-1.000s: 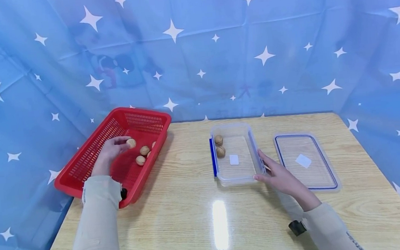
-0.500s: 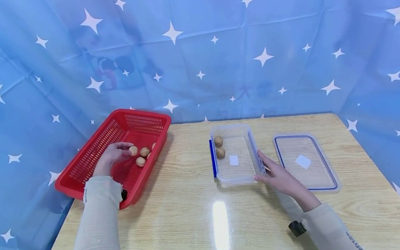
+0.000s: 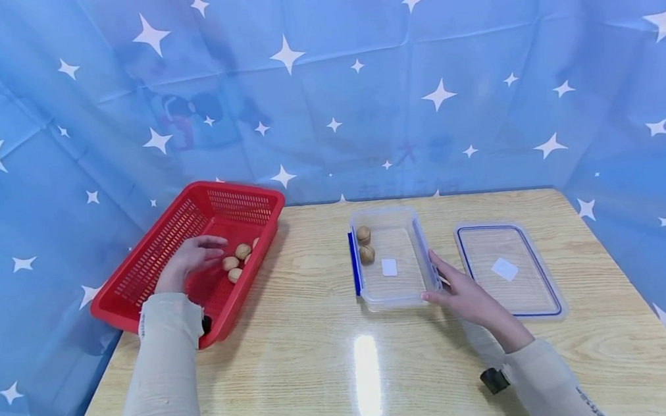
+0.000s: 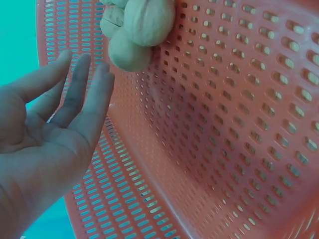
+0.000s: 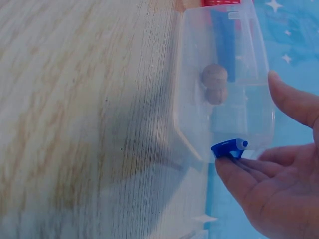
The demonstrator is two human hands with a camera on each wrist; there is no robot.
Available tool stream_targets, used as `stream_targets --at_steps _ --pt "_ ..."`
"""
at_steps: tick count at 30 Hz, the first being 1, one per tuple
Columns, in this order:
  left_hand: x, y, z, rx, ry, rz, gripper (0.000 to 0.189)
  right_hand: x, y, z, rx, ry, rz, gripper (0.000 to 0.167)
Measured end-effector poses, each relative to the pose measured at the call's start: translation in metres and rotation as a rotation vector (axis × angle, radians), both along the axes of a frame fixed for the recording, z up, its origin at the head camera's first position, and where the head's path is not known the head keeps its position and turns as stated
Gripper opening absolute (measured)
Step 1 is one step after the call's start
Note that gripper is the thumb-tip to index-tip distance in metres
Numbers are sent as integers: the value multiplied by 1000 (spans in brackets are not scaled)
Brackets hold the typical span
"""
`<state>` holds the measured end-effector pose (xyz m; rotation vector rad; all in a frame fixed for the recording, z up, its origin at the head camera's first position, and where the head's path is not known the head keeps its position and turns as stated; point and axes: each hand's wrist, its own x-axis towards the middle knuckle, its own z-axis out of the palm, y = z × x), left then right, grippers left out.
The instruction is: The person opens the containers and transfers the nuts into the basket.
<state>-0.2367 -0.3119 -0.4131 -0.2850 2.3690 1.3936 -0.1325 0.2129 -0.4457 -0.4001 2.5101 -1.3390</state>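
Inside the red slotted basket (image 3: 235, 315), my left hand (image 3: 194, 256) hovers with loosely spread fingers and holds nothing. Several walnuts (image 3: 231, 263) lie to its right along the basket's side; in the left wrist view the walnuts (image 4: 149, 22) sit beyond the fingertips (image 4: 102, 74), apart from them. A clear plastic box (image 3: 399, 289) with blue latches stands open-topped on the table, two walnuts (image 3: 367, 254) at its left side. My right hand (image 3: 465, 295) holds the box's near right corner, thumb in front. In the right wrist view the fingers touch a lowered blue latch (image 5: 229, 148).
A clear lid (image 3: 532, 283) with a blue seal lies flat on the wooden table (image 3: 301, 382) to the right of the box. Behind the table hangs a blue curtain (image 3: 363, 146) with white stars.
My left hand has lowered a walnut into the basket and let go of it beside the others; its fingers have spread. The right hand and the box have stayed put.
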Motion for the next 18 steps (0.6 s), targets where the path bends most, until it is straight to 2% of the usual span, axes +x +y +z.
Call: stream_targets --at_steps 7,13,18 --pt "-3 1 1 74 47 51 49 -1 1 -1 -3 7 6 87" --pt "-6 3 6 110 90 51 53 -1 1 -2 -6 7 5 88" --pt "-10 7 15 132 124 17 50 -1 0 -1 -2 8 3 88"
